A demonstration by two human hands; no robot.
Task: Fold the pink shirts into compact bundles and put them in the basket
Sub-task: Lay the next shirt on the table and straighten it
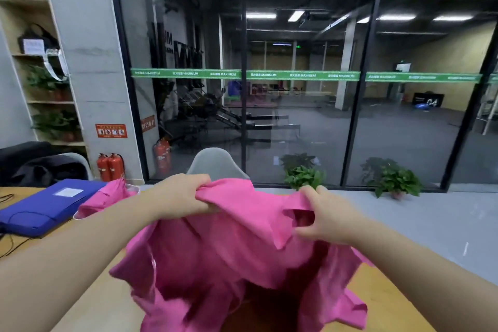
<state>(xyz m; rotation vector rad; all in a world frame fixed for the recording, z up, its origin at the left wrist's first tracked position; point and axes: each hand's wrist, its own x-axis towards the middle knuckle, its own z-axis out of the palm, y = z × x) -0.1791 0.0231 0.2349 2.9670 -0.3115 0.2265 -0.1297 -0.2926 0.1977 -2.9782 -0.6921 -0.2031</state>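
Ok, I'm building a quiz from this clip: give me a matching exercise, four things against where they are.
Things:
1. pink shirt
2. blue case
3. fire extinguishers
4. potted plant

Places:
A. on the floor by the grey pillar
B. held up by the left hand and right hand
C. on the floor before the glass wall, at right
D. flat on the table at left

Pairs: 1-B, 2-D, 3-A, 4-C

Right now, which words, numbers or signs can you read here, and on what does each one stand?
"MAXIMUM", repeated: green strip across the glass wall.
"04": dark board behind the glass.
Red sign on the pillar: too small.
White label on the blue case: blurred.
Paper note on the shelf: blurred.
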